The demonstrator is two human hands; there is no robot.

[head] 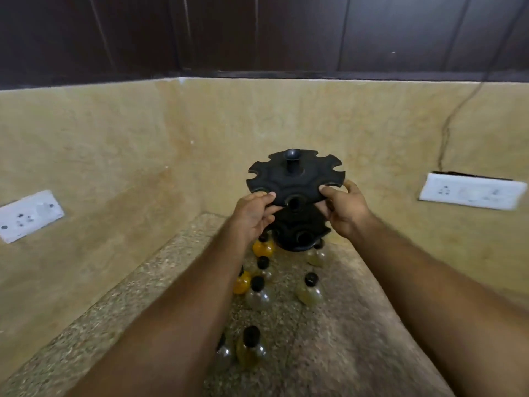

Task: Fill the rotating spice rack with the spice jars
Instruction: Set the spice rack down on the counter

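Speckled stone table [357,339] runs into a corner of beige walls. Black spice rack [296,179] stands at the far end, upright, every notch in its top disc empty. Left hand [253,214] and right hand [345,209] each have their grip pinching that disc's near rim. Spice jars [257,293] with black caps stand loose on the table, near the rack's base.

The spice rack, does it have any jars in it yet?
No, the notches of the spice rack are all bare, and the jars stand on the counter below it.
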